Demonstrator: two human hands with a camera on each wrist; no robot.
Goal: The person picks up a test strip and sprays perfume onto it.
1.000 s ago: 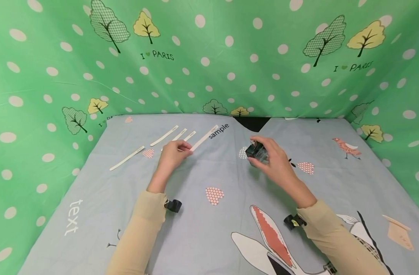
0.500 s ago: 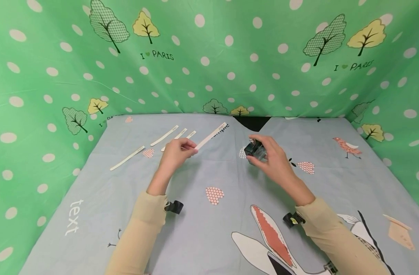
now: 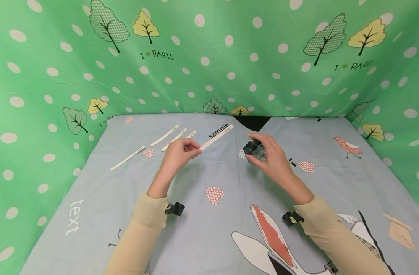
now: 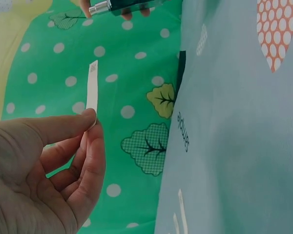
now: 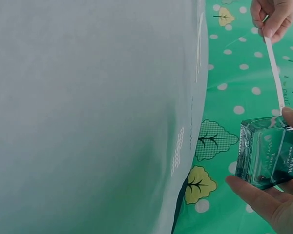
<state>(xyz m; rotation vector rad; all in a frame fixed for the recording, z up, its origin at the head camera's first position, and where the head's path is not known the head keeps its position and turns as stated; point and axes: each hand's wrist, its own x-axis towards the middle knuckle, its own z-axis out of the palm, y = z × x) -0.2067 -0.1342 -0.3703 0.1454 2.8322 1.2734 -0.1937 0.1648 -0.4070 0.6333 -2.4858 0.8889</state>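
Between thumb and fingertips, my left hand (image 3: pixel 181 154) pinches one end of a white perfume test strip (image 3: pixel 217 137); its printed end points up and right. In the left wrist view the strip (image 4: pixel 92 85) stands nearly upright from the fingers. My right hand (image 3: pixel 276 162) grips a dark green glass perfume bottle (image 3: pixel 254 151), with a finger at the silver spray nozzle on top. Lettering shows on the bottle (image 5: pixel 271 151) in the right wrist view. The strip's free end is a short way left of the bottle, both held above the table.
Several more test strips lie at the left of the table: one strip (image 3: pixel 127 158) by itself, another strip (image 3: pixel 164 135) beside others partly behind my left hand. The cloth-covered table (image 3: pixel 202 229) meets a green dotted curtain (image 3: pixel 209 57) at the back.
My left hand has lifted the strip and carried it right, closer to the bottle. My right hand has shifted only slightly left with the bottle.
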